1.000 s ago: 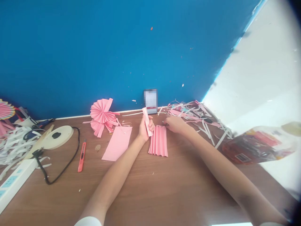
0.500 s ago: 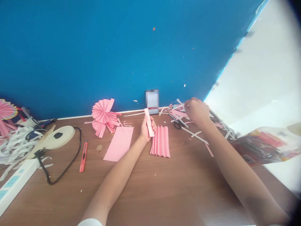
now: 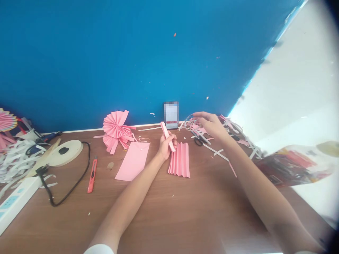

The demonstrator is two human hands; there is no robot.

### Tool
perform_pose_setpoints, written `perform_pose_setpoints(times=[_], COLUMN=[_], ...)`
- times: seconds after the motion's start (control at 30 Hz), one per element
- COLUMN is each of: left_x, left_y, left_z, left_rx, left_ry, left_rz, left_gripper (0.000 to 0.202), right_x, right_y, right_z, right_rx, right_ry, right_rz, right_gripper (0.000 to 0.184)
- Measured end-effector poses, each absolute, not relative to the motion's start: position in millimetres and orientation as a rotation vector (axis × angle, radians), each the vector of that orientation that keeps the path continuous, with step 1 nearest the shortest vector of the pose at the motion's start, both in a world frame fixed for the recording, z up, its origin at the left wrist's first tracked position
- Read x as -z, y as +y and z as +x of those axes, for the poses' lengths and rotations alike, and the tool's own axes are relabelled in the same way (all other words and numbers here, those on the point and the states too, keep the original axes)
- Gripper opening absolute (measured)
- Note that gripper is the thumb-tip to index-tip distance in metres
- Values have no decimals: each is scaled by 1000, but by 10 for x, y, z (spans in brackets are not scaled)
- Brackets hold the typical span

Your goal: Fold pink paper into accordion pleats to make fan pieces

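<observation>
My left hand [image 3: 166,147] is closed around a pink paper folded into a narrow pleated strip [image 3: 167,135], which tilts up and to the left. Just below that hand, a pink accordion-pleated sheet [image 3: 179,160] lies partly spread on the table. My right hand [image 3: 210,124] hovers by a heap of white and pink paper scraps [image 3: 202,129], its fingers stretched out to the left, and I see nothing in it. Black scissor handles [image 3: 198,141] poke out from the scraps below it. A flat pink sheet [image 3: 134,160] rests left of my left hand.
Pink paper fans [image 3: 116,125] sit near the blue wall, where a phone [image 3: 171,114] leans upright. On the left are a red utility knife [image 3: 92,175], a tape roll [image 3: 70,153], a black cable [image 3: 74,192], a power strip [image 3: 19,203] and white strips [image 3: 16,160]. A plastic bag [image 3: 296,164] lies right.
My right hand has moved left over the scraps, and its curled fingers have stretched out. The folded strip in my left hand has tilted a little further left.
</observation>
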State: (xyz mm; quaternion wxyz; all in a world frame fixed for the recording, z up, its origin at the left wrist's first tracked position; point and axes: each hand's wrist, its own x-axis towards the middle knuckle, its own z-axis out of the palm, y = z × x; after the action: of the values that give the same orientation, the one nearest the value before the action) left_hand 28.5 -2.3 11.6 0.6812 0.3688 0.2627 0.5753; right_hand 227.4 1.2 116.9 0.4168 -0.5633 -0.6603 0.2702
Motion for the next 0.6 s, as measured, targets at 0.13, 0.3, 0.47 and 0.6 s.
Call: perform_pose_setpoints(times=[0.13,0.3,0.47,0.6], left_x=[-146,-132,-109,-136], left_y=[-41,-11,2,-36], left_z=[313,326,314,315], left_rx=[-1348,-1387,-1391,-1344], left_ry=[639,647,642,646], left_rz=[830,767,759,850], left_gripper=[37,36,38,31], right_x=[-1160,-1021,-864,-784], right_y=[-72,-48,-12,-29], right_z=[2105,2040,2003,1957], right_rx=[-912,-1054,-1021,-1041], right_ry=[-1612,-1699,-1831,-1883], right_rz=[-1309,-1305,-1355,-1372], right_gripper=[34,41,52,54])
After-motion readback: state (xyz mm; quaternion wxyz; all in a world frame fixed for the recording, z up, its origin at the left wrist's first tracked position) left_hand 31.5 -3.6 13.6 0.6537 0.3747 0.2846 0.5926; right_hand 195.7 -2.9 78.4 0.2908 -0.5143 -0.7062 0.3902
